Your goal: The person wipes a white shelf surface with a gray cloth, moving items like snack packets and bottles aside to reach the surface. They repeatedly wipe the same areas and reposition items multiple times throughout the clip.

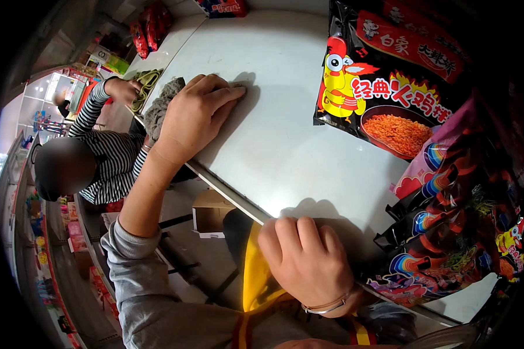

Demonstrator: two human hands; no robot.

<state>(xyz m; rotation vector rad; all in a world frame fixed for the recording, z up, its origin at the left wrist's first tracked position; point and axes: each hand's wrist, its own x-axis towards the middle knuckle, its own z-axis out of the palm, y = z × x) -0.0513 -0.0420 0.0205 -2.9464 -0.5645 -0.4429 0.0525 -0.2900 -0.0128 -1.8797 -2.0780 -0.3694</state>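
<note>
My left hand (196,118) lies palm down on a white metal shelf (262,126), over a bunched grey cloth (163,107). Most of the cloth bulges out on the hand's left side; a little grey shows by the fingertips. My right hand (305,264), with a thin bracelet on the wrist, rests at the shelf's front edge with fingers bent. Its palm and fingertips are hidden. To its right, several black instant-noodle packs (441,235) lie on the shelf. Farther back, another black noodle pack (384,87) with a yellow cartoon chicken stands facing me.
At left, a person in a striped top (113,161) reaches to a folded green cloth (146,87) on the adjoining shelf. Red packets (150,28) stand farther along. Below the edge is an open cardboard box (212,211). Stocked shelves (74,235) run along the far left.
</note>
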